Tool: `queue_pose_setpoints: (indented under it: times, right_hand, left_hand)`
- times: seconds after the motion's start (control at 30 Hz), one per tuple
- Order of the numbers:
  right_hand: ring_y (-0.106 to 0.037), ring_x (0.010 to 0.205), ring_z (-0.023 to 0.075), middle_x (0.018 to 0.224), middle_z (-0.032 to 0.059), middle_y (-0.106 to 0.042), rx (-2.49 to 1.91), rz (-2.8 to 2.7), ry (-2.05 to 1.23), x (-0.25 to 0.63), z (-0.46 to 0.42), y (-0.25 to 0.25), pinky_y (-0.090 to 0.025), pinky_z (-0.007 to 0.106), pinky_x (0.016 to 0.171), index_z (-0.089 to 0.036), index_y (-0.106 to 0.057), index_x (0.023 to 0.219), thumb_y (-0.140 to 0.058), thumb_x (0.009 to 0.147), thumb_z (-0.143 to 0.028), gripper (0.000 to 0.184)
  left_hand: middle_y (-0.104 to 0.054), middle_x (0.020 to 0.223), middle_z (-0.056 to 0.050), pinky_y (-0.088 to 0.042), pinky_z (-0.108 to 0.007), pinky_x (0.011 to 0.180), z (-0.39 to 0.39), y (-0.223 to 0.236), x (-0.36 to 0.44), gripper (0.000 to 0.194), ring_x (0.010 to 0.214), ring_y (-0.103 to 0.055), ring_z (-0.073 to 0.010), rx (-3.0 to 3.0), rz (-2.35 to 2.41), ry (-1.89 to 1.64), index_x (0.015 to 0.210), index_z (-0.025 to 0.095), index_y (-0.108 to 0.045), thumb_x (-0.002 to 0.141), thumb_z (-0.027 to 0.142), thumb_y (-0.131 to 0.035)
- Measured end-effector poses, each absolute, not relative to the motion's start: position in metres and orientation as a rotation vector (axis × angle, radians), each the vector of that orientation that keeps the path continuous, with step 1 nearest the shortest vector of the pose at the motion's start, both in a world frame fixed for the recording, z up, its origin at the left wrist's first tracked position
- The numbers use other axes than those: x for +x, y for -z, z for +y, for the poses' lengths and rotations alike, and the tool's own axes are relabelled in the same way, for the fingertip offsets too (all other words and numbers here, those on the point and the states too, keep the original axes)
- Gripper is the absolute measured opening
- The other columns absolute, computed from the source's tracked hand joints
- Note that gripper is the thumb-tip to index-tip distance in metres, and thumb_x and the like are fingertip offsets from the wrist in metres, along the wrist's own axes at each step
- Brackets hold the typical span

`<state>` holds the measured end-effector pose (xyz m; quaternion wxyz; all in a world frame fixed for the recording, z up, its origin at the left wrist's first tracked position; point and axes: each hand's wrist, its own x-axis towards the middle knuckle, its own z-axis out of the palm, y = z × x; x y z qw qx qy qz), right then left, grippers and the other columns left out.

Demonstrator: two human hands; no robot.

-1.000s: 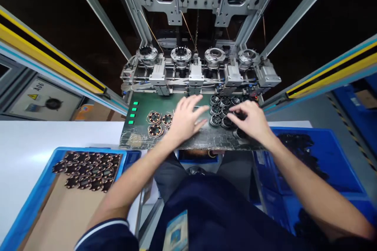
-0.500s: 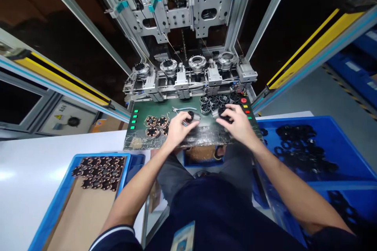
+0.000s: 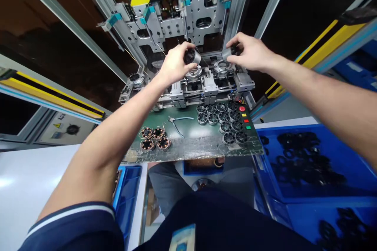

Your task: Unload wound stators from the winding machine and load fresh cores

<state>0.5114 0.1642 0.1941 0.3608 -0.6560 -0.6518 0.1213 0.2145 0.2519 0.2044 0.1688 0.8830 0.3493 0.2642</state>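
My left hand (image 3: pixel 174 63) is closed around a silver cylinder with a black slotted face, an unwound stator core (image 3: pixel 195 58), tilted above the third round fixture (image 3: pixel 194 73). Another stator core (image 3: pixel 227 53) is pinched in my right hand (image 3: pixel 250 51), just over the rightmost round fixture (image 3: pixel 221 70). Both cores appear apart from the fixtures. My left hand and forearm cover the second fixture. At the far left, the first fixture (image 3: pixel 136 80) carries a black toothed part. Several more stator cores (image 3: pixel 224 117) stand in rows on the green worktop (image 3: pixel 197 147).
Copper-wound stators (image 3: pixel 155 139) sit at the worktop's left, beside wire cutters (image 3: pixel 176 123). Coloured buttons (image 3: pixel 244 115) line its right edge. Above the fixtures hangs a metal machine head (image 3: pixel 176 25). Blue bins (image 3: pixel 297 200) with black parts stand at the right.
My left hand took up a stator core from the worktop. Both hands then rose forward from the worktop to the fixtures, each with a core. The wire cutters are now uncovered.
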Motion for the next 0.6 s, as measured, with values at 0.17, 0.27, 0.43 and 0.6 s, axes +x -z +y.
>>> queue_pose_setpoints:
  times: [0.17,0.27,0.43,0.6]
  right_hand:
    - [-0.068,0.115,0.0299,0.121,0.0105,-0.074,-1.911,-2.005,-0.086,0.529,0.218,-0.176,-0.054,0.049,0.107,-0.019,-0.071,0.133,-0.085,0.085,-0.02,0.051]
    - [-0.067,0.119,0.032,0.124,0.0093,-0.073,-1.95,-2.019,-0.065,0.535,0.233,-0.171,-0.054,0.051,0.107,-0.021,-0.072,0.133,-0.097,0.075,-0.029,0.064]
    - [-0.068,0.119,0.0286,0.108,0.0058,-0.078,-1.851,-2.206,-0.221,0.551,0.256,-0.182,-0.046,0.051,0.116,-0.019,-0.081,0.111,-0.101,0.073,-0.031,0.045]
    - [-0.073,0.105,0.0173,0.093,-0.001,-0.079,-1.834,-2.236,-0.383,0.558,0.285,-0.19,-0.052,0.037,0.107,-0.017,-0.079,0.089,-0.095,0.081,-0.037,0.027]
  left_hand:
    - [-0.072,0.138,-0.007,-0.039,-0.058,0.128,0.31,-0.183,0.25,0.079,0.142,-0.059,-0.0374,2.686,1.196,-0.472,0.148,0.029,-0.057,0.076,0.03,-0.088]
    - [-0.073,0.136,-0.006,-0.043,-0.054,0.125,0.328,-0.171,0.247,0.081,0.137,-0.062,-0.0355,2.669,1.228,-0.4,0.144,0.027,-0.06,0.07,0.035,-0.093]
    - [-0.074,0.133,-0.004,-0.049,-0.044,0.119,0.345,-0.171,0.234,0.073,0.128,-0.067,-0.0308,2.728,1.076,-0.287,0.132,0.024,-0.069,0.067,0.042,-0.095]
    - [-0.072,0.127,-0.004,-0.049,-0.043,0.119,0.362,-0.176,0.242,0.075,0.127,-0.066,-0.0297,2.719,1.074,-0.129,0.131,0.026,-0.07,0.067,0.054,-0.096]
